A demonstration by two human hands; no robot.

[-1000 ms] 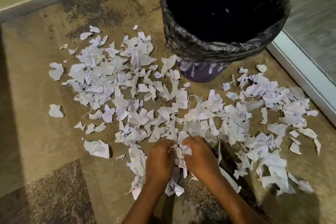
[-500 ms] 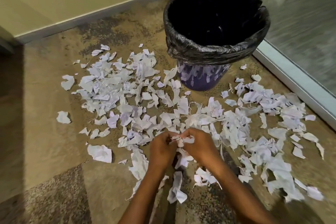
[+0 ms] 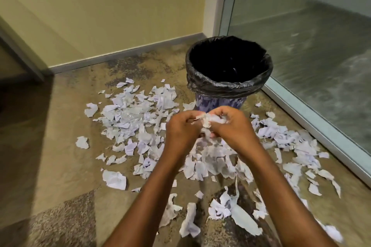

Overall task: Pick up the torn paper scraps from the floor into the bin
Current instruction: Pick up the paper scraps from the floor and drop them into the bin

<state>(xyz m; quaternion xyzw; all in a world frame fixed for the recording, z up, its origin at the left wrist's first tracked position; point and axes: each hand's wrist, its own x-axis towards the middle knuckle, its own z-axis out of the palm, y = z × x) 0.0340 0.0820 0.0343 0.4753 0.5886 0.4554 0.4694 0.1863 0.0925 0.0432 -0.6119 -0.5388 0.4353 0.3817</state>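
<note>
Between both my hands sits a bunch of white paper scraps (image 3: pixel 208 120), lifted above the floor. My left hand (image 3: pixel 181 132) and my right hand (image 3: pixel 230 126) curl their fingers round it from either side. Just beyond them stands the bin (image 3: pixel 228 84), purple with a black liner folded over its rim, its mouth dark. Many torn paper scraps (image 3: pixel 138 118) lie spread over the floor to the left, under my arms and to the right (image 3: pixel 297 146).
A yellow wall with a grey skirting board (image 3: pixel 124 54) runs behind the scraps. A glass panel in a pale frame (image 3: pixel 321 130) borders the floor on the right, close to the bin. Speckled brown floor (image 3: pixel 50 146) lies bare at the left.
Both hands have risen from the floor with a bunch of scraps and moved toward the bin. The view has tilted up, showing more wall and glass.
</note>
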